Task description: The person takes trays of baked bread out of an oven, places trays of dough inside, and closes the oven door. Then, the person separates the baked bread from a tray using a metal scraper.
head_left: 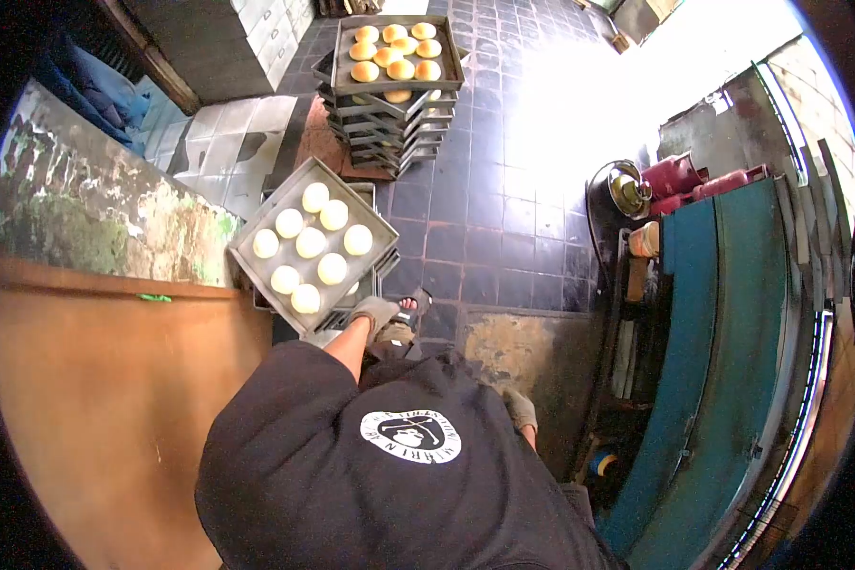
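Note:
My left hand (376,312), in a grey work glove, is beside the near right edge of a metal baking tray (257,208). Whether it touches the tray or grips anything I cannot make out. Several pale round buns (311,242) lie spaced out on this tray, which sits askew on top of a stack of trays. My right hand (520,410), gloved too, hangs low at my right side, away from the trays. Its fingers are not clear enough to tell whether they are closed.
Further ahead, a tray of golden-brown buns (400,53) tops another crisscrossed stack of trays (388,130). A brown panel (123,399) is on my left. Along the right are a blue-green cabinet (698,313), red gas cylinders (673,178) and a bucket (645,239). Dark tiles (489,228) cover the floor.

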Tool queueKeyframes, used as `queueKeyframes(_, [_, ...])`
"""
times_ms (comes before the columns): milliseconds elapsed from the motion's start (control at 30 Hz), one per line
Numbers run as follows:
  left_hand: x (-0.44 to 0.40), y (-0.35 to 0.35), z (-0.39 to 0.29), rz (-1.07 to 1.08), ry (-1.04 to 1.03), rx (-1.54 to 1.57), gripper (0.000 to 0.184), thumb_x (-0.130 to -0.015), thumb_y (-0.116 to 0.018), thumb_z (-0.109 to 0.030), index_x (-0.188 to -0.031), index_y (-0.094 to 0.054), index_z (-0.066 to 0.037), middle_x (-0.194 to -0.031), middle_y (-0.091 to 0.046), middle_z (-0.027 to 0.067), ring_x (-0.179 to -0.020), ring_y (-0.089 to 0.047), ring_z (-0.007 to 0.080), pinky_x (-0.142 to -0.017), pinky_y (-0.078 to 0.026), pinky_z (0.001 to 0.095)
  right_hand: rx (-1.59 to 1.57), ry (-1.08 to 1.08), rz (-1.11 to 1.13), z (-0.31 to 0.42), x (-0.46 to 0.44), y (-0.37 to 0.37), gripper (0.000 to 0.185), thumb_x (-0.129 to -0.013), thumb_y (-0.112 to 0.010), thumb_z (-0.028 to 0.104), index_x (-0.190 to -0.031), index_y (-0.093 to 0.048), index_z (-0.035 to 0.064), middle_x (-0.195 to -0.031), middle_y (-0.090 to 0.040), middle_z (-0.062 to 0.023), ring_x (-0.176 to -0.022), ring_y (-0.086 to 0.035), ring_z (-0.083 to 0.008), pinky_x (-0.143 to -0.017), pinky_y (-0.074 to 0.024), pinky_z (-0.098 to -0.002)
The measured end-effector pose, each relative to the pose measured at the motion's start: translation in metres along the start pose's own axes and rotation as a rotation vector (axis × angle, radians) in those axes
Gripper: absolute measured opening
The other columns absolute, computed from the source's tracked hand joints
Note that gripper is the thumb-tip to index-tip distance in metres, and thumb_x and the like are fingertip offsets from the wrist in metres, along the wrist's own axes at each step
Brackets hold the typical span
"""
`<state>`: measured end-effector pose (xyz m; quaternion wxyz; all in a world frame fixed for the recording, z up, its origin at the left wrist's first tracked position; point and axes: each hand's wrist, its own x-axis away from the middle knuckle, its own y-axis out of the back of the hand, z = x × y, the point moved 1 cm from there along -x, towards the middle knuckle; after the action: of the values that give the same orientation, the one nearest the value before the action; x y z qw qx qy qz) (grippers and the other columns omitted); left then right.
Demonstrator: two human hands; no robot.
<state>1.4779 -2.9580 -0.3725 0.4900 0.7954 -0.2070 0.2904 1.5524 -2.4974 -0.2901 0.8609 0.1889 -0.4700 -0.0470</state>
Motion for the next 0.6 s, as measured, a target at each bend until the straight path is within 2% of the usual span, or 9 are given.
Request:
queueKeyframes(100, [0.029, 0.029, 0.036, 0.010, -0.041, -0.204, 0.026, -0.091, -0.061, -0.019, -0.109, -0.076, -0.010, -0.103, -0.076, 0.0190, -0.101, -0.072, 0.0332, -0.087, -0.056, 0.0443, 0.196, 0.005, 0.068, -0.014, -0.068, -0.054, 0.048, -0.087, -0.076, 0.036, -0.115, -0.074, -0.0034, -0.099, -0.076, -0.0123, -0.085, -0.071, -0.0244, -0.080, -0.0539, -0.0382])
queueKeyframes(167, [0.030, 0.018, 0.072, -0.053, -0.081, -0.169, 0.026, -0.091, -0.060, -0.020, -0.108, -0.076, -0.009, -0.100, -0.076, 0.0187, -0.096, -0.074, 0.0336, -0.083, -0.057, 0.0445, 0.459, 0.427, 0.187, -0.030, -0.124, -0.076, 0.047, -0.087, -0.077, 0.034, -0.117, -0.074, -0.0014, -0.101, -0.077, -0.0126, -0.087, -0.071, -0.0236, -0.083, -0.0541, -0.0382])
queueKeyframes(233, [0.027, 0.023, 0.090, -0.121, -0.122, -0.142, 0.026, -0.090, -0.060, -0.020, -0.106, -0.076, -0.008, -0.097, -0.076, 0.0183, -0.091, -0.075, 0.0340, -0.080, -0.058, 0.0448, 0.139, 0.270, 0.250, 0.034, -0.095, -0.071, 0.043, -0.089, -0.076, 0.029, -0.119, -0.073, -0.0008, -0.104, -0.075, -0.0143, -0.091, -0.071, -0.0252, -0.082, -0.0547, -0.0371])
queueKeyframes(333, [0.034, 0.006, 0.102, -0.104, 0.137, 0.147, 0.027, -0.089, -0.061, -0.023, -0.105, -0.076, -0.007, -0.090, -0.075, 0.0179, -0.080, -0.074, 0.0329, -0.071, -0.058, 0.0434, -0.105, 0.156, 0.255, 0.093, -0.067, -0.074, 0.038, -0.091, -0.073, 0.022, -0.121, -0.070, 0.0001, -0.108, -0.074, -0.0169, -0.096, -0.071, -0.0275, -0.081, -0.0557, -0.0354])
queueKeyframes(367, [0.041, 0.005, 0.101, -0.132, 0.202, 0.242, 0.027, -0.089, -0.061, -0.024, -0.104, -0.076, -0.007, -0.087, -0.075, 0.0175, -0.076, -0.073, 0.0324, -0.068, -0.058, 0.0428, -0.110, 0.159, 0.241, 0.094, -0.064, -0.072, 0.036, -0.091, -0.073, 0.022, -0.120, -0.070, 0.0003, -0.105, -0.074, -0.0156, -0.091, -0.071, -0.0261, -0.077, -0.0553, -0.0352])
queueKeyframes(433, [0.026, 0.038, 0.082, 0.055, 0.050, 0.069, 0.032, -0.089, -0.061, -0.030, -0.107, -0.076, -0.009, -0.103, -0.074, 0.0183, -0.093, -0.072, 0.0342, -0.081, -0.056, 0.0441, -0.150, 0.170, 0.175, 0.108, -0.058, -0.062, 0.032, -0.091, -0.071, 0.022, -0.115, -0.071, 0.0009, -0.095, -0.073, -0.0117, -0.077, -0.070, -0.0220, -0.067, -0.0539, -0.0346])
queueKeyframes(467, [0.033, 0.022, 0.083, 0.178, -0.011, -0.040, 0.039, -0.089, -0.060, -0.036, -0.112, -0.077, -0.010, -0.118, -0.074, 0.0193, -0.110, -0.071, 0.0362, -0.092, -0.054, 0.0447, -0.149, 0.170, 0.176, 0.110, -0.052, -0.060, 0.032, -0.091, -0.071, 0.022, -0.115, -0.071, 0.0009, -0.095, -0.073, -0.0117, -0.077, -0.070, -0.0220, -0.067, -0.0539, -0.0346])
queueKeyframes(567, [0.006, -0.001, 0.072, 0.211, -0.087, -0.032, 0.039, -0.090, -0.059, -0.037, -0.111, -0.077, -0.010, -0.117, -0.074, 0.0194, -0.108, -0.071, 0.0369, -0.090, -0.055, 0.0458, -0.272, 0.026, 0.007, 0.128, -0.021, -0.044, 0.020, -0.092, -0.066, 0.018, -0.104, -0.072, 0.0032, -0.084, -0.069, -0.0065, -0.062, -0.064, -0.0192, -0.055, -0.0490, -0.0354])
queueKeyframes(600, [-0.010, -0.004, 0.071, 0.210, -0.109, -0.023, 0.039, -0.090, -0.058, -0.038, -0.111, -0.077, -0.010, -0.116, -0.074, 0.0194, -0.108, -0.071, 0.0371, -0.090, -0.055, 0.0462, -0.328, 0.022, -0.033, 0.120, -0.023, -0.041, 0.020, -0.092, -0.066, 0.018, -0.104, -0.072, 0.0032, -0.084, -0.069, -0.0065, -0.062, -0.064, -0.0192, -0.055, -0.0490, -0.0354])
